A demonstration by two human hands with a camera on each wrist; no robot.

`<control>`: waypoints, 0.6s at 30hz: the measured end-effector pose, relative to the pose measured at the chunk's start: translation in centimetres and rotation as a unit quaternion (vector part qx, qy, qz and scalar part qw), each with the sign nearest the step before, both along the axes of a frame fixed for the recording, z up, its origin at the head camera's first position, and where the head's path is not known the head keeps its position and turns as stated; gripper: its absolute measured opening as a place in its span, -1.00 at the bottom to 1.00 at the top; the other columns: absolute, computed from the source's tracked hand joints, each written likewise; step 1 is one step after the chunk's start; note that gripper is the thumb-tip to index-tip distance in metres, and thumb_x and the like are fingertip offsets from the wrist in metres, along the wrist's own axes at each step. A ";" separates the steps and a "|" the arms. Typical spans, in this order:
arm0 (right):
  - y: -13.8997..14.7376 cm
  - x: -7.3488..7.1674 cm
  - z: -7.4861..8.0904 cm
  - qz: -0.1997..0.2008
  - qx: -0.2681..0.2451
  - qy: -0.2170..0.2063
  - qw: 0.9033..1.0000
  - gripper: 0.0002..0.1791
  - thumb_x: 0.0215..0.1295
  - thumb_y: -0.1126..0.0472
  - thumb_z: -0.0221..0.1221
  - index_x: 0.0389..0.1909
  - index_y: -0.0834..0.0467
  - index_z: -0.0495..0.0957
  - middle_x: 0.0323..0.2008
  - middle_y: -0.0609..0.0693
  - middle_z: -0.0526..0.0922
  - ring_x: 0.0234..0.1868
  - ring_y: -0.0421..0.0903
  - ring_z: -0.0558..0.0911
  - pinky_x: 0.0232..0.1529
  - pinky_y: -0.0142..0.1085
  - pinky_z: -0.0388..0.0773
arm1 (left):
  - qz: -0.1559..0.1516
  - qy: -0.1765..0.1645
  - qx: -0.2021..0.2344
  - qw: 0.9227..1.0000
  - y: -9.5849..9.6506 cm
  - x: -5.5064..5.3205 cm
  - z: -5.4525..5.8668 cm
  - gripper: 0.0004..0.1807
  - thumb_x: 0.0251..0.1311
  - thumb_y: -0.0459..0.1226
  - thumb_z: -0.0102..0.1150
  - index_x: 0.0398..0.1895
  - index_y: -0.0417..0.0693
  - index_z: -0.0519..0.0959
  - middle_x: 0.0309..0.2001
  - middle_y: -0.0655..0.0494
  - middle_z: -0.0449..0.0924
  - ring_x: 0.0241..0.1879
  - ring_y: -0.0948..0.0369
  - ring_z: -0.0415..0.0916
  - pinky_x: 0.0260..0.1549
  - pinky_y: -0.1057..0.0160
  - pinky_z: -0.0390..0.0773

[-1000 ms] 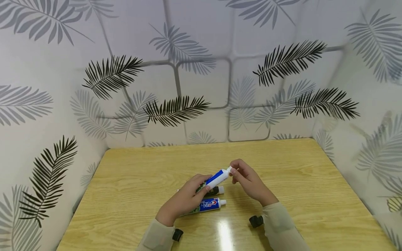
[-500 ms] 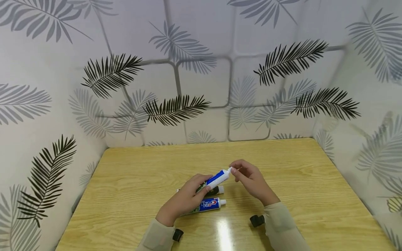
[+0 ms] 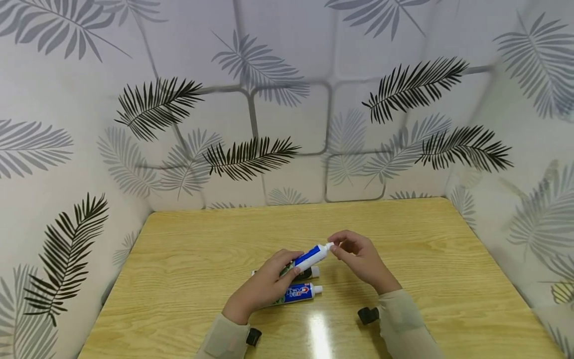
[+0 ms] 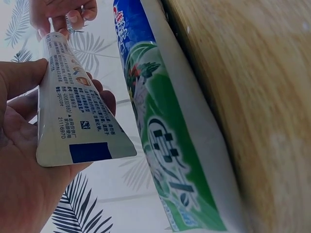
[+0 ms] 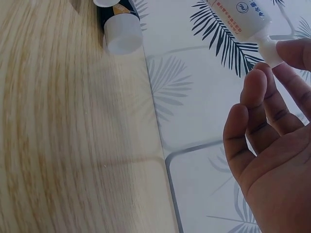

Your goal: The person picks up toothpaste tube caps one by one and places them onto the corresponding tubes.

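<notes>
My left hand (image 3: 262, 286) grips a white and blue toothpaste tube (image 3: 310, 258), raised over the table with its neck angled up to the right. In the left wrist view the printed back of this tube (image 4: 80, 109) and its flat crimped end face the camera. The thumb and fingertips of my right hand (image 3: 362, 260) pinch the small white cap (image 5: 268, 51) at the tube's tip. Below the held tube lie a blue and green toothpaste tube (image 3: 299, 292) and a dark tube (image 3: 309, 272) with a white cap, both partly hidden by my left hand.
The wooden table (image 3: 202, 244) extends around both hands, with walls in a leaf pattern (image 3: 287, 174) behind and at the sides. Dark wrist-worn devices, one black piece (image 3: 367, 315) by the right cuff and another (image 3: 253, 337) by the left, stick out over the table.
My right hand has shifted slightly to the right and down, its fingers still at the cap. My left hand and the held tube stay almost in place.
</notes>
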State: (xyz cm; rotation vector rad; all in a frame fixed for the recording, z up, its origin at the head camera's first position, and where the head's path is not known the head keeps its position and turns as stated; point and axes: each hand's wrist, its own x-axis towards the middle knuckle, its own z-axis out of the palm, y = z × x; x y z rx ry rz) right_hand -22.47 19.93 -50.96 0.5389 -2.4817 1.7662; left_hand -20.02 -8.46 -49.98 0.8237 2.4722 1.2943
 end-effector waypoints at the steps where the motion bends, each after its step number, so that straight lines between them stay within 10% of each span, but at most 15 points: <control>1: 0.0 0.0 0.0 0.002 0.000 0.000 1.000 -0.84 0.53 0.21 0.27 0.04 0.04 0.70 -0.18 0.05 0.66 -0.31 0.24 0.64 -0.31 -0.32 0.62 | 0.001 0.000 0.001 1.000 0.0 0.0 0.0 -0.50 0.68 -0.11 -0.05 0.58 0.04 0.37 0.28 0.15 0.52 0.06 0.24 0.51 0.08 0.17 0.57; 18: 0.1 -0.2 -0.2 0.012 0.009 0.008 1.000 -0.86 0.54 0.20 0.27 0.01 -0.01 0.72 -0.15 0.03 0.70 -0.31 0.03 0.66 -0.30 -0.31 0.60 | -0.004 0.012 -0.004 1.000 -0.1 0.0 0.1 -0.47 0.68 -0.13 -0.03 0.59 -0.07 0.36 0.25 0.13 0.53 0.00 0.22 0.49 0.01 0.20 0.55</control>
